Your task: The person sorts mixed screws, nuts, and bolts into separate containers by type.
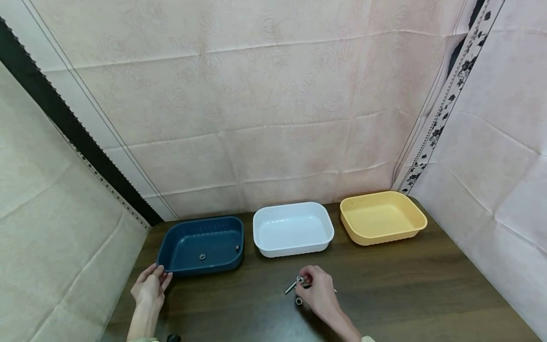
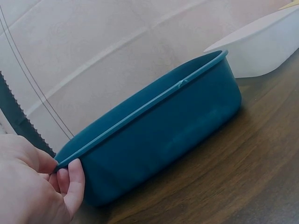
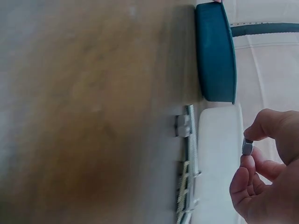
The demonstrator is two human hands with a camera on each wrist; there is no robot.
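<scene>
My left hand (image 1: 149, 287) grips the rim of a dark blue plastic tray (image 2: 154, 135) at its near left corner, thumb on one side of the wall and fingers on the other. Inside that tray lie a metal nut (image 1: 202, 257) and another small nut (image 1: 237, 248) by the right wall. Between thumb and fingertips my right hand (image 3: 275, 163) pinches a metal hex nut (image 3: 247, 146), held above the table. Below it lie threaded metal bolts (image 1: 290, 288), partly hidden by the hand in the head view, and a loose nut (image 1: 298, 301).
A white tray (image 1: 295, 250) stands in the middle at the back, right of the blue one. Farther right is a yellow tray (image 1: 380, 237). Patterned cloth walls (image 1: 273, 156) enclose the wooden table (image 1: 406, 294). A small black object (image 1: 174, 337) shows at the bottom edge.
</scene>
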